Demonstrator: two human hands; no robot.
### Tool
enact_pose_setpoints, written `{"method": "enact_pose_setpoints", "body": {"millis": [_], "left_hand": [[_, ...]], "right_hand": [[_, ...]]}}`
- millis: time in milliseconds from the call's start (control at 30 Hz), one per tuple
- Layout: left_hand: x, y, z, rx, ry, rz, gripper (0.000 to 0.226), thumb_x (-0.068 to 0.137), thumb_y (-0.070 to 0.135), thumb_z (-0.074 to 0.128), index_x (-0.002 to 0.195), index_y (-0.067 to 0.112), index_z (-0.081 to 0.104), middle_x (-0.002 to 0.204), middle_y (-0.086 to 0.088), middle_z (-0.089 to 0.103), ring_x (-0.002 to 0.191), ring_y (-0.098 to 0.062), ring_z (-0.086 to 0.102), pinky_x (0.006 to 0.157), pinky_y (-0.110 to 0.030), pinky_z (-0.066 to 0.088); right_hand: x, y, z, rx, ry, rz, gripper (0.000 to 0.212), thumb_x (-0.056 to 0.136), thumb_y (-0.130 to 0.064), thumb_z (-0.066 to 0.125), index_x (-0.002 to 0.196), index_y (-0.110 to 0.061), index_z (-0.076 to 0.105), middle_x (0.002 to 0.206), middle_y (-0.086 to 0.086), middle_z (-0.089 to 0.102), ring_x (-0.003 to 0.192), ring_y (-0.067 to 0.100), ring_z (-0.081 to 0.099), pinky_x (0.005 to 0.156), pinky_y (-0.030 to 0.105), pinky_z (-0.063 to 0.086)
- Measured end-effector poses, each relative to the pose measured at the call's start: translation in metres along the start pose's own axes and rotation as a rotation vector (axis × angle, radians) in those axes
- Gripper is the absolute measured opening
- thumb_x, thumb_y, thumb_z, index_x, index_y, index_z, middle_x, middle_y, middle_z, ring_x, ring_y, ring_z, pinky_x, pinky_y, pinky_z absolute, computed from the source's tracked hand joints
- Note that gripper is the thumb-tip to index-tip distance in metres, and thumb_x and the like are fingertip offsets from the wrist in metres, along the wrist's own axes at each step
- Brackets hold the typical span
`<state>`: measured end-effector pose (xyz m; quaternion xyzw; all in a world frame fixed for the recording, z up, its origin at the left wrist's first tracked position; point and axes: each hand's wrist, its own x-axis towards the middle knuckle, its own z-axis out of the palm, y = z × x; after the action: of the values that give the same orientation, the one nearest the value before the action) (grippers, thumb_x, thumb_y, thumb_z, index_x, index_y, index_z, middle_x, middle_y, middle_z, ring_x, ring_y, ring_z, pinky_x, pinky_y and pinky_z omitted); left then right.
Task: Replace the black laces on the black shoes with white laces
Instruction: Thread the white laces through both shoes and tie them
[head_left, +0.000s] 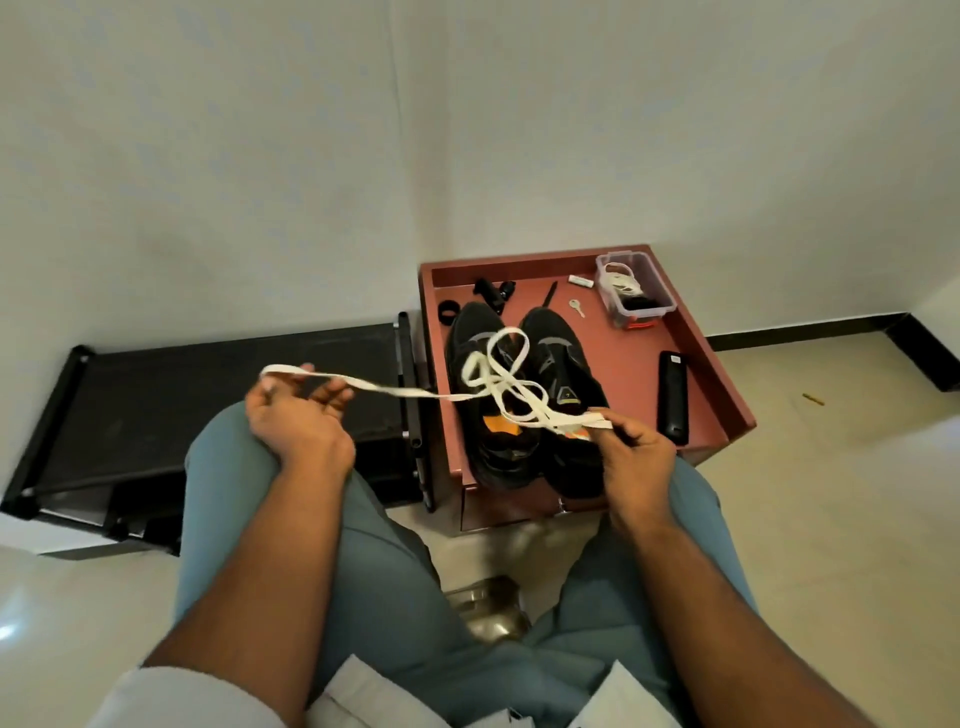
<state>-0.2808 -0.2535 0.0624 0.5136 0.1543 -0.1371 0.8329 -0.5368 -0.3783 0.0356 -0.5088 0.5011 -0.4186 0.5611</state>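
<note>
Two hands stretch a white lace (498, 384): left hand (296, 415) pinches its nine-o'clock end, right hand (631, 457) its three-o'clock end, above black shoes (524, 415).

A white lace (498, 384) is hanging in tangled loops above two black shoes (524, 410), one end stretching out to the left, the other to the right. The shoes are sitting side by side, toes pointing away, with orange tags showing inside their openings.

Plain pale walls (260, 156), glossy tiled floor (831, 493), black rack (208, 374)
</note>
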Motion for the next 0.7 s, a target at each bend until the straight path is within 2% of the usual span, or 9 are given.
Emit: {"method": "enact_pose_setpoints", "body": {"millis": [100,167,233,300,367,433,533,600,700], "left_hand": [[0.011,0.015,-0.001,-0.179,0.068,0.065,0.014,0.106,0.022,0.026,0.105,0.021,0.040,0.102,-0.011,0.059,0.071,-0.028,0.070,0.062,-0.039,0.060],[0.017,0.016,-0.003,-0.231,0.105,0.070,0.013,0.106,0.023,0.027,0.111,0.020,0.039,0.115,-0.012,0.057,0.087,-0.030,0.071,0.070,-0.043,0.060],[0.022,0.013,-0.006,-0.200,0.112,0.078,0.013,0.105,0.023,0.030,0.110,0.020,0.042,0.116,-0.009,0.061,0.098,-0.023,0.068,0.081,-0.041,0.057],[0.016,0.007,-0.003,-0.090,0.056,0.156,0.011,0.103,0.019,0.039,0.099,0.020,0.049,0.100,0.000,0.067,0.094,-0.012,0.067,0.086,-0.031,0.051],[-0.005,-0.002,0.003,0.126,-0.141,0.272,0.017,0.100,0.011,0.046,0.087,0.020,0.054,0.076,0.007,0.064,0.073,-0.008,0.064,0.074,-0.025,0.051],[-0.040,-0.016,0.008,0.478,-0.517,0.272,0.018,0.098,0.010,0.052,0.083,0.017,0.055,0.065,0.001,0.057,0.055,-0.013,0.059,0.060,-0.032,0.053],[-0.089,-0.044,0.005,0.931,-1.068,0.132,0.011,0.094,0.018,0.062,0.101,0.026,0.061,0.061,-0.007,0.051,0.049,-0.017,0.049,0.051,-0.027,0.043],[-0.104,-0.056,0.004,0.982,-1.328,-0.031,0.023,0.096,0.013,0.059,0.116,0.024,0.057,0.057,0.000,0.052,0.046,-0.004,0.045,0.049,-0.016,0.039],[-0.107,-0.061,0.003,1.194,-1.571,-0.091,0.005,0.094,0.012,0.062,0.092,0.014,0.065,0.047,0.019,0.052,0.043,0.005,0.044,0.051,-0.010,0.034]], "right_hand": [[0.008,0.002,-0.017,0.129,0.266,0.087,0.023,0.088,-0.001,0.064,0.104,-0.015,0.071,0.083,0.001,0.068,0.063,0.002,0.059,0.056,0.015,0.049],[0.014,0.003,-0.029,0.178,0.401,0.106,0.024,0.088,-0.001,0.064,0.109,-0.013,0.070,0.091,0.003,0.068,0.078,0.010,0.062,0.067,0.017,0.053],[0.015,0.002,-0.036,0.157,0.428,0.090,0.026,0.089,0.000,0.062,0.110,-0.012,0.069,0.094,-0.002,0.068,0.090,0.015,0.064,0.072,0.016,0.054],[0.008,-0.001,-0.034,0.065,0.334,0.055,0.027,0.091,0.000,0.059,0.112,-0.014,0.068,0.099,-0.001,0.068,0.089,0.011,0.066,0.070,0.013,0.054],[-0.004,-0.006,-0.024,-0.002,0.154,0.007,0.025,0.092,-0.001,0.057,0.110,-0.015,0.068,0.096,0.000,0.069,0.079,0.005,0.066,0.066,0.015,0.054],[-0.016,-0.006,-0.009,-0.060,-0.058,-0.042,0.020,0.091,-0.004,0.060,0.103,-0.018,0.069,0.092,0.001,0.071,0.080,0.009,0.068,0.068,0.022,0.056],[-0.032,-0.003,0.008,-0.117,-0.292,-0.145,0.018,0.088,-0.004,0.065,0.093,-0.021,0.070,0.087,-0.002,0.071,0.078,0.012,0.066,0.068,0.025,0.053],[-0.035,-0.004,0.010,-0.094,-0.313,-0.152,0.020,0.088,0.000,0.062,0.089,-0.019,0.069,0.081,-0.005,0.070,0.074,0.007,0.063,0.067,0.021,0.050],[-0.033,-0.010,0.003,-0.071,-0.292,-0.131,0.015,0.088,-0.001,0.064,0.093,-0.014,0.069,0.083,-0.003,0.071,0.076,0.008,0.066,0.067,0.020,0.052]]}}
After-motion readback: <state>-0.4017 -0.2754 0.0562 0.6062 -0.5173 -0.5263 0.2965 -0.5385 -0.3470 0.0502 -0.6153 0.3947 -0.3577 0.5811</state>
